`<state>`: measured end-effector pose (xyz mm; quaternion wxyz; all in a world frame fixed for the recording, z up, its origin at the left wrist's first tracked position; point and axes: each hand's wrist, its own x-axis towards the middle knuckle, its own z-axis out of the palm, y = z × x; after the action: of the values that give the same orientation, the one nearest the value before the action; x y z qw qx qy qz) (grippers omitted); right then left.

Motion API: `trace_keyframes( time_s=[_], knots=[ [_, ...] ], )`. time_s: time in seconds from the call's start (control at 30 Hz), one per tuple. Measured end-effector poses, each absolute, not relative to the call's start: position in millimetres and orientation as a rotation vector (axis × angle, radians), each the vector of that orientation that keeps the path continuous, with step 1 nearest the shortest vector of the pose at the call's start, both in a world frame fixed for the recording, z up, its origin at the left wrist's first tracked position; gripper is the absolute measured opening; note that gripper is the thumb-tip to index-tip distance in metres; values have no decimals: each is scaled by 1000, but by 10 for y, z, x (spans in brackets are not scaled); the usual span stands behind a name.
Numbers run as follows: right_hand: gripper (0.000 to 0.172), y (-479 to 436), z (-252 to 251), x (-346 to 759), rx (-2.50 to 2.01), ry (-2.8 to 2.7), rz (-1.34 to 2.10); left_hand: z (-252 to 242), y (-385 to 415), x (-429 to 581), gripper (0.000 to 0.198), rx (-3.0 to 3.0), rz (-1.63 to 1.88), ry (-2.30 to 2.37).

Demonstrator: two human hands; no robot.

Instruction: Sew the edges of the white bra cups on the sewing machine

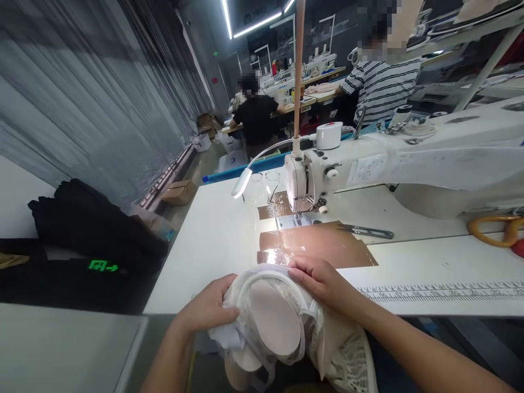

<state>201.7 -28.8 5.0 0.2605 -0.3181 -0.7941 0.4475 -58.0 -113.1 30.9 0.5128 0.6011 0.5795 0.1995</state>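
Between my two hands, at the table's front edge, is a pale beige bra with moulded cups, white binding and a lace part hanging at the lower right. My left hand grips its left side, thumb on top and fingers partly hidden behind the fabric. With thumb and fingertips, my right hand pinches the upper right edge of the binding. Beyond the bra stands a white sewing machine, its needle area above a brown sheet taped on the table. The bra is apart from the needle.
Thread snips lie right of the needle. Eyeglasses rest behind a bendable lamp. Orange-handled scissors are at the far right, and a printed ruler runs along the front edge. Two people sit at machines farther back.
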Motion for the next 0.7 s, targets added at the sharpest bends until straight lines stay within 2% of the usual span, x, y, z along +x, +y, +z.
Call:
trace_keyframes(
  time_s=[0.2, 0.33, 0.53, 0.7],
  knots=[
    [41, -211, -44, 2033, -898, -2008, 1409, 240, -1306, -816, 56, 1284, 509, 1140],
    [42, -163, -89, 2035, -879, -1906, 1523, 279, -1408, -958, 49, 1205, 480, 1185],
    [42, -153, -116, 2048, -856, -1879, 1536, 383, -1484, -1065, 35, 1269, 448, 1385],
    [41, -177, -71, 2066, -852, -1844, 1533, 520, -1571, -1259, 29, 1585, 554, 1928]
  ],
)
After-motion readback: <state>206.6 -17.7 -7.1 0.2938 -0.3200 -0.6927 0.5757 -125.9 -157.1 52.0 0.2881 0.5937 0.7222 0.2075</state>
